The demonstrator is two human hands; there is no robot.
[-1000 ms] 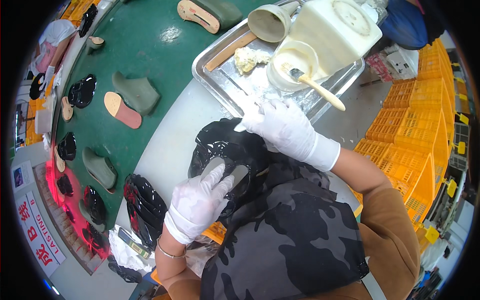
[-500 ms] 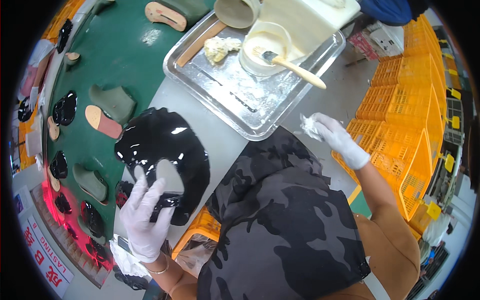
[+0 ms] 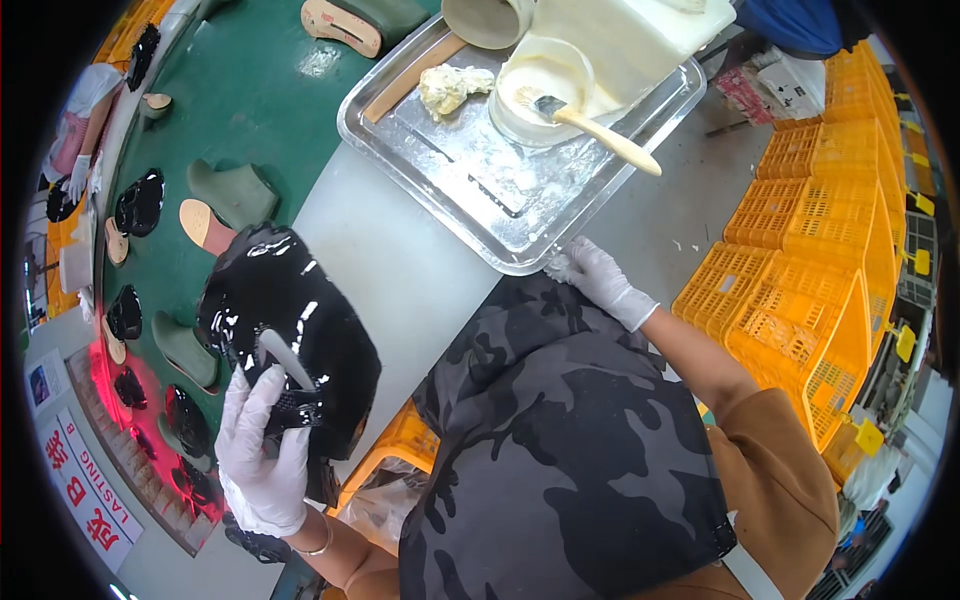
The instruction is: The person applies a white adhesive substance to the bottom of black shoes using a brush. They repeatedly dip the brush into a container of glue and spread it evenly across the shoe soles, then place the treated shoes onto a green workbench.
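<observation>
Glossy black piece (image 3: pixel 325 330) in the head view is in hand and not yet set down, so the work on it looks partway through. The brush (image 3: pixel 610 140) is out of use, its bristles in the white pot (image 3: pixel 520 128) on the metal tray (image 3: pixel 480 170) — whether the piece has been coated cannot be told, and its underside is hidden, so what is left is unclear.

It lies over the left edge of the pale desk (image 3: pixel 370 210), overlapping the green surface (image 3: pixel 230 110) beyond, just up and right of the left hand (image 3: pixel 260 450), which pinches its lower edge beside a grey strip (image 3: pixel 285 355). Well apart from it, the right hand (image 3: pixel 603 280) is beside the tray's near corner, fingers bunched, perhaps on something pale — its exact grip cannot be told.
</observation>
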